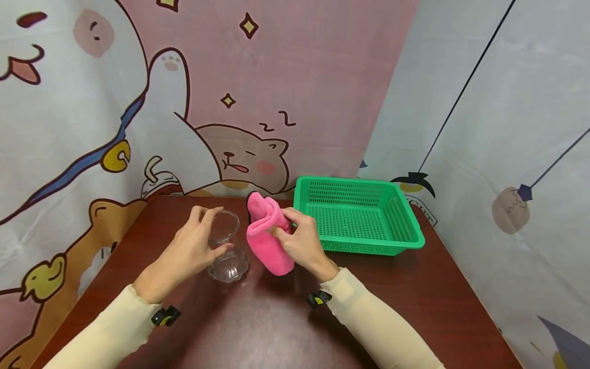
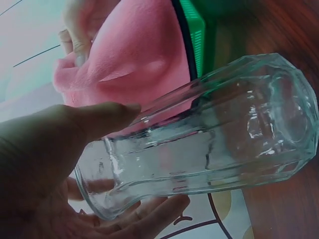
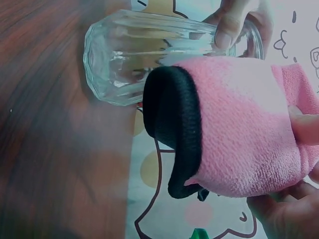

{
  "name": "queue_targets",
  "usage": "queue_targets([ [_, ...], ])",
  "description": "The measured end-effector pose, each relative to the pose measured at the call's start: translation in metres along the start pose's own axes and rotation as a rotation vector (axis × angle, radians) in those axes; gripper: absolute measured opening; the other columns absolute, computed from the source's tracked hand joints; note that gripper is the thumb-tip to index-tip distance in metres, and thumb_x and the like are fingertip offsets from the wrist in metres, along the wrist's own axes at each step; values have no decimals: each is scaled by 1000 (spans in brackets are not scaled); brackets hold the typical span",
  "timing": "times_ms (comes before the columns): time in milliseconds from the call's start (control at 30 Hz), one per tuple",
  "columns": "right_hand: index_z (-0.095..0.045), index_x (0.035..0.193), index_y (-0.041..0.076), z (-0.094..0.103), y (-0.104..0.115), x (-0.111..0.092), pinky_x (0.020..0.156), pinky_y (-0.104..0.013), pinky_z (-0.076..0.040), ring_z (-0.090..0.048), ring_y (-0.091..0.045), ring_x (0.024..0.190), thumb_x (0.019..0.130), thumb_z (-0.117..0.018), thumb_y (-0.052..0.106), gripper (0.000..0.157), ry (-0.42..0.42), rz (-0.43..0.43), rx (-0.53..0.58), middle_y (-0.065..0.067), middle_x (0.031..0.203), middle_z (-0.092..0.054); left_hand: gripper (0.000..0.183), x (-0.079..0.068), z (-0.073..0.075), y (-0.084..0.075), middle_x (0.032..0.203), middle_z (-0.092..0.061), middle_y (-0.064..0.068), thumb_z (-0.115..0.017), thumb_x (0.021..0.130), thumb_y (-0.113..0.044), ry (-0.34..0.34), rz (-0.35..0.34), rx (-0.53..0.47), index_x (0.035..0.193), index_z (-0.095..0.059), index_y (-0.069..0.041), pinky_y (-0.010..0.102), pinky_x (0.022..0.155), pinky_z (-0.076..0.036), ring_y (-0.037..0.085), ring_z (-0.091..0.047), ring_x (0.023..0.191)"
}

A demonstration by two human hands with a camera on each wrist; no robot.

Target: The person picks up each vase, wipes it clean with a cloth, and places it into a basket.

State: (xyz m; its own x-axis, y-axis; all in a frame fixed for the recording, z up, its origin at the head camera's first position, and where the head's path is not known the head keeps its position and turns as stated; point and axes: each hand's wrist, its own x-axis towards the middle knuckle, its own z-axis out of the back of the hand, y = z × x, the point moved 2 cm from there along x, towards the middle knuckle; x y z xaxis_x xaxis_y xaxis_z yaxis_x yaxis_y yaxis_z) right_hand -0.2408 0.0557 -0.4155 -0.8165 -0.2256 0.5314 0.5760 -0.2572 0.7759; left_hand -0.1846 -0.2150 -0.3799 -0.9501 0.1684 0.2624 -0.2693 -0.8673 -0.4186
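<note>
A clear glass vase (image 1: 229,265) with a faceted body and a round rim stands upright on the table. My left hand (image 1: 183,252) is curved round its upper part, thumb (image 2: 112,117) on the near side and fingers behind the glass (image 2: 234,134). To the right of the vase, my right hand (image 1: 304,246) pinches a bunched pink cloth (image 1: 273,252) between thumb and fingers. Black edging runs along the cloth (image 3: 244,134), which hangs folded above the table beside the glass. Folds of cloth hide some of the right fingers.
Behind my right hand, a green plastic basket (image 1: 355,246) with slotted walls sits at the back of the dark red-brown table (image 1: 276,333). A cartoon-printed cloth backdrop (image 1: 299,66) hangs behind and beside the table.
</note>
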Motion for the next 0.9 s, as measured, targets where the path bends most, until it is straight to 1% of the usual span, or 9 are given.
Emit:
queue_targets([
  [133, -88, 121, 11, 0, 0, 0, 73, -25, -52, -67, -20, 95, 97, -87, 2, 25, 16, 12, -11, -6, 112, -84, 92, -1, 3, 1, 142, -56, 27, -104, 91, -24, 17, -48, -41, 168, -54, -11, 57, 86, -71, 40, -78, 111],
  [233, -89, 120, 12, 0, -1, -1, 73, -25, -52, -66, -20, 92, 96, -87, 1, 26, 33, 25, -22, -5, 109, -83, 92, -1, 5, 4, 141, -57, 27, -103, 90, -19, 34, -89, -74, 169, -55, -14, 56, 89, -71, 40, -81, 118],
  [400, -88, 122, 11, -2, -1, 0, 78, -24, -57, -71, -17, 94, 96, -88, 2, 28, 78, 43, -51, -5, 110, -85, 95, -1, 10, 10, 143, -59, 24, -101, 91, -10, 91, -139, -111, 173, -53, -17, 50, 93, -72, 37, -82, 122],
  [467, -88, 123, 10, -4, -1, 0, 80, -24, -59, -72, -16, 95, 96, -88, 2, 28, 101, 45, -70, -5, 111, -85, 96, -1, 12, 12, 145, -59, 23, -100, 91, -7, 123, -150, -127, 174, -52, -18, 47, 92, -72, 38, -80, 126],
  [533, -88, 123, 9, -6, 0, -1, 79, -24, -59, -71, -16, 94, 96, -87, 1, 27, 129, 46, -86, -6, 110, -84, 97, -1, 14, 13, 147, -59, 22, -99, 91, -4, 148, -158, -144, 175, -52, -18, 43, 90, -73, 39, -79, 128],
  [633, -87, 123, 9, -11, 0, -1, 79, -23, -59, -70, -15, 94, 98, -86, 3, 26, 171, 49, -114, -6, 111, -84, 97, 0, 15, 14, 148, -59, 22, -98, 91, -1, 170, -169, -162, 174, -52, -18, 39, 88, -73, 40, -78, 130],
  [800, -87, 127, 8, -25, 0, -2, 77, -22, -58, -71, -15, 96, 100, -86, 6, 27, 225, 65, -128, -6, 119, -86, 98, 0, 14, 15, 148, -59, 22, -98, 91, 0, 172, -190, -164, 174, -50, -18, 37, 88, -72, 40, -77, 129],
  [900, -86, 132, 8, -33, 1, -1, 81, -23, -61, -75, -17, 102, 102, -87, 8, 30, 247, 68, -120, -8, 124, -86, 98, 0, 12, 15, 149, -58, 23, -97, 90, 4, 165, -210, -173, 173, -47, -11, 36, 87, -72, 42, -76, 129],
])
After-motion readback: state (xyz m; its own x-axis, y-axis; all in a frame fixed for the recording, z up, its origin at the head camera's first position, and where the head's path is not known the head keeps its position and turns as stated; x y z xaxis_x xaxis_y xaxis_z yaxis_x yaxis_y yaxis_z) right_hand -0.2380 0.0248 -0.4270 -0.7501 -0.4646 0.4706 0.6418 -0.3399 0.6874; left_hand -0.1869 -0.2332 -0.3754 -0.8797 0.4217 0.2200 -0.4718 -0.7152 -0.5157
